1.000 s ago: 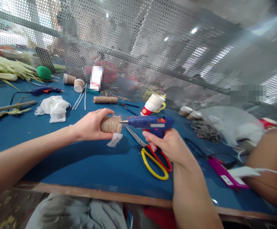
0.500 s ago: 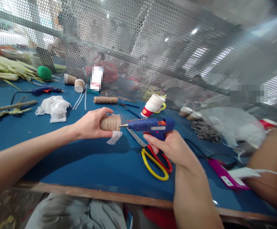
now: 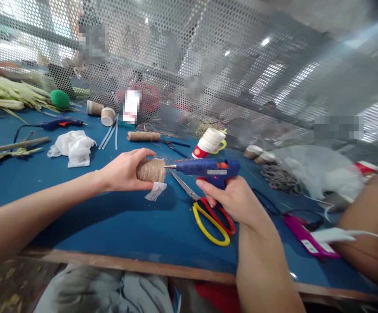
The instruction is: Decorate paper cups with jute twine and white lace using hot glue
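My left hand point(image 3: 128, 169) is wrapped round a twine-covered cup point(image 3: 152, 170), which lies on its side above the table. A strip of white lace point(image 3: 157, 190) hangs from the cup's lower edge, below my thumb. In my right hand point(image 3: 231, 195) is a blue hot glue gun point(image 3: 205, 168), its red light lit. The gun's metal nozzle points left and meets or nearly meets the cup's right end; I cannot tell whether they touch. Scissors point(image 3: 211, 221) with one yellow and one red handle lie on the table, partly hidden by my right hand.
Behind my hands lie a twine roll point(image 3: 143, 136), pliers point(image 3: 176, 147), stacked paper cups point(image 3: 208, 142) and glue sticks point(image 3: 111, 135). White lace point(image 3: 74, 148) and a second glue gun point(image 3: 63, 124) sit left. A purple power strip point(image 3: 309, 243) and another person's arm point(image 3: 368, 226) are right.
The glue gun has shifted slightly to the right, its nozzle moving up a little along the cup's end. My left hand's grip on the cup is nearly the same.
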Tool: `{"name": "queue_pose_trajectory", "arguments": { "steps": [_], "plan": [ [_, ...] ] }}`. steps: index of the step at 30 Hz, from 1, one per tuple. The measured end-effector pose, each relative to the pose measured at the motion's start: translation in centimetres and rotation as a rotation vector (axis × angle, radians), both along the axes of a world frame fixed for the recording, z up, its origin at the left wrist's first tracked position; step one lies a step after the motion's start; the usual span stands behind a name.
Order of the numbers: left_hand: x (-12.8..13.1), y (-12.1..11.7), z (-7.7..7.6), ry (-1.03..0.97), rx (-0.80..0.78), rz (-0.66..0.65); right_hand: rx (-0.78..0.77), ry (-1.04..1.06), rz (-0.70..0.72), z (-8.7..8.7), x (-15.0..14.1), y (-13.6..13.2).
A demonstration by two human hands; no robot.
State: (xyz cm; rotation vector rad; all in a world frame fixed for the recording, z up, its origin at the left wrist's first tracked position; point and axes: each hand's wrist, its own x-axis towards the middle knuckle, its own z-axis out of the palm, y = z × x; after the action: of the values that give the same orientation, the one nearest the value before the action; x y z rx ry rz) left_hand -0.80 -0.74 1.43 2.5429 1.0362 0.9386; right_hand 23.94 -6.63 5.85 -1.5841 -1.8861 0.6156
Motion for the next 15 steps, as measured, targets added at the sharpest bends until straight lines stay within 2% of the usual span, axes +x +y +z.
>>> {"name": "queue_pose_trajectory", "arguments": {
  "steps": [6, 15],
  "plan": [
    [0.11, -0.13, -0.11, 0.003, 0.020, -0.011, 0.005, 0.014, -0.012, -0.08, -0.04, -0.05],
    [0.05, -0.11, 0.07, -0.003, -0.003, -0.013, -0.031, 0.100, 0.052, 0.01, -0.66, -0.11]
  ]
}}
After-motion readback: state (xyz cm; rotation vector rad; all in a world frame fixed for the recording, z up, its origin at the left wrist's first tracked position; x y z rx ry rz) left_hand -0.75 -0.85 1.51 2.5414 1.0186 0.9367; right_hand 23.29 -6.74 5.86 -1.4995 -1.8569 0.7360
